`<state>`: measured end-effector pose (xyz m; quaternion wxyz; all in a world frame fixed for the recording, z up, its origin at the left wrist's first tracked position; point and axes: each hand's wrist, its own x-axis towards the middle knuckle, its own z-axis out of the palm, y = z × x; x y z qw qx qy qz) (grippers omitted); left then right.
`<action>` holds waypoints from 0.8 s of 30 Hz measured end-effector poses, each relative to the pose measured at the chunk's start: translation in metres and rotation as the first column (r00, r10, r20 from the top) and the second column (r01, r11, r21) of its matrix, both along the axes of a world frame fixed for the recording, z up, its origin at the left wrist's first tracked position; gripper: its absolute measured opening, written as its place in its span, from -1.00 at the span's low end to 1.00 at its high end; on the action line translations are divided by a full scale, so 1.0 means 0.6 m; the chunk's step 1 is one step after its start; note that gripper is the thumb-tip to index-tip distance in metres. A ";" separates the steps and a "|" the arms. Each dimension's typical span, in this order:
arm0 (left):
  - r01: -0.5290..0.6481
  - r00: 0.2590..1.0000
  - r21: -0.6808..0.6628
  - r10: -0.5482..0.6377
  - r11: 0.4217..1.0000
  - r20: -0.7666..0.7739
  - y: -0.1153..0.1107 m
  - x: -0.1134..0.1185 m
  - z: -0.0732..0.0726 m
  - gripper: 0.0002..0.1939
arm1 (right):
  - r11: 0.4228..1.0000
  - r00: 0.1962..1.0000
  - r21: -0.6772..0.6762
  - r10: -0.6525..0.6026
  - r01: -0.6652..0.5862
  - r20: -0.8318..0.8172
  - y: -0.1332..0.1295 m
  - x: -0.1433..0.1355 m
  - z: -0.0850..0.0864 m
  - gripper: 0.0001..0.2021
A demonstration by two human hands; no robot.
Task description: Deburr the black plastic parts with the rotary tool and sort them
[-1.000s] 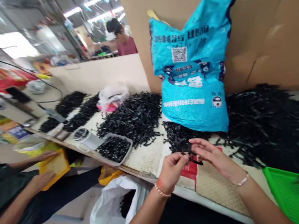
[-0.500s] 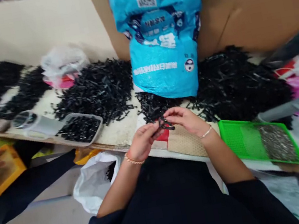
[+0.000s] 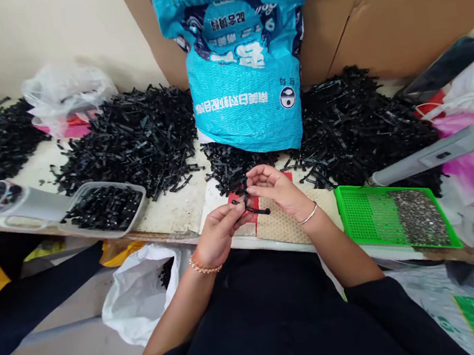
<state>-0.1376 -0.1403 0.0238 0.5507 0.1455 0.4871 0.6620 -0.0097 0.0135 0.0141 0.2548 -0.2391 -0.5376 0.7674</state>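
Just in front of my body, my left hand point(image 3: 223, 229) pinches small black plastic strips point(image 3: 259, 211) between thumb and fingers; one strip sticks out to the right. Close beside it, my right hand point(image 3: 280, 193) has its thumb and fingertips closed at the upper end of the same pieces. The fingers hide part of the strips, so their exact number is unclear. Under the hands lie a red patch point(image 3: 253, 230) and a beige honeycomb-textured mat point(image 3: 284, 224). A heap of similar black strips point(image 3: 238, 168) lies just beyond.
A blue printed bag point(image 3: 245, 96) stands behind the hands, between black strip piles point(image 3: 130, 141). To the right are a green basket point(image 3: 355, 221) with small metallic bits and a grey handheld tool point(image 3: 430, 158). At left, a clear tub point(image 3: 143, 203) holds strips; a white sack point(image 3: 123, 289) hangs below.
The view has shifted slightly right and sharpened. The held strips have turned, and one now points out to the right. Both hands stay close together; the co-worker's hands at left have left view.
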 end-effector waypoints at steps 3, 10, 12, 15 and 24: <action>-0.012 0.992 0.010 0.014 1.000 -0.129 0.002 0.003 -0.005 -0.60 | 0.996 0.998 0.066 0.051 -0.053 0.032 -0.002 0.005 -0.004 -0.58; 0.165 0.881 -0.018 -0.156 0.986 -0.446 0.001 -0.014 -0.013 -0.70 | 0.946 0.946 0.131 0.272 -0.296 0.175 0.021 0.033 0.004 -0.72; 0.194 0.864 -0.038 -0.189 0.980 -0.467 0.001 -0.016 -0.015 -0.72 | 0.937 0.935 0.132 0.294 -0.323 0.200 0.029 0.037 0.004 -0.73; 0.188 0.902 -0.042 -0.189 0.981 -0.389 0.001 -0.013 -0.017 -0.69 | 0.942 0.930 0.094 0.295 -0.321 0.218 0.033 0.041 0.000 -0.73; 0.144 0.985 -0.051 -0.148 0.988 -0.090 -0.009 -0.010 -0.002 -0.58 | 0.994 0.983 0.013 0.105 -0.109 0.153 0.026 0.039 -0.007 -0.65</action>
